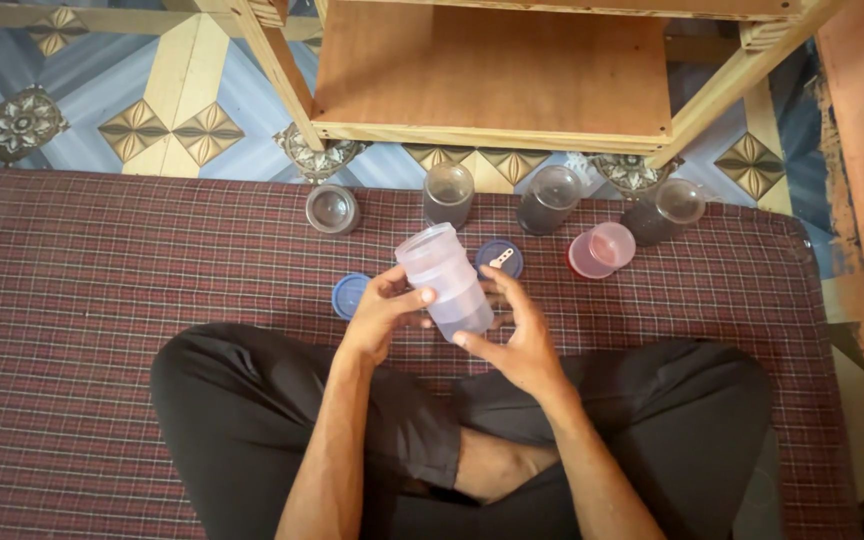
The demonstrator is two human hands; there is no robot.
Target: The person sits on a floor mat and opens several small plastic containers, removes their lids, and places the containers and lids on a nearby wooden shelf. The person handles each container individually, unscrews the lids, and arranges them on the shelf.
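I hold a clear plastic jar (444, 279) with a clear lid, tilted, above my crossed legs. My left hand (384, 310) grips its left side with thumb and fingers. My right hand (514, 335) supports its base and right side. The jar looks empty.
A blue lid (349, 294) lies by my left hand; another blue lid with a small white scoop (500, 258) lies behind the jar. Three clear-lidded jars of dark contents (332, 208) (448, 193) (549, 199), a tipped one (664, 210) and a red jar (600, 250) line the mat's far edge. A wooden shelf (492, 75) stands beyond.
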